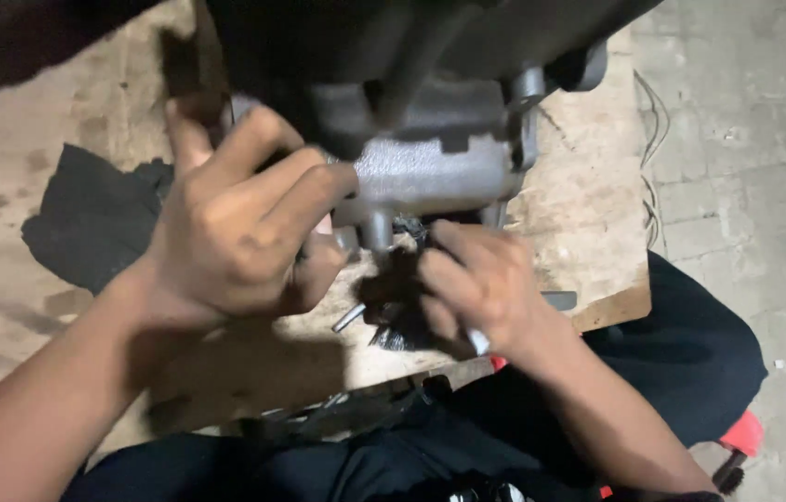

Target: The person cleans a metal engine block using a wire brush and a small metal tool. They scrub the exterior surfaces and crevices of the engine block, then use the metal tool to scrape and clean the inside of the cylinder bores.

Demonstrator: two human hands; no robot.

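Observation:
A grey cast-metal machine part (435, 167) with a short round stub underneath stands on a worn wooden board (579, 204). My left hand (244, 223) is wrapped around the part's left side, fingers curled on it. My right hand (481, 284) is closed on a small dark object just below the stub; a thin tool tip shows under its fingers, and what it grips is blurred. A short metal pin (348, 318) lies on the board between the hands.
A black rag (91, 218) lies on the board to the left. A large dark machine body (383, 56) overhangs the top. My dark-trousered legs (681, 358) are below, a red-handled tool (741, 435) at bottom right, and wires (655, 121) run along the concrete floor.

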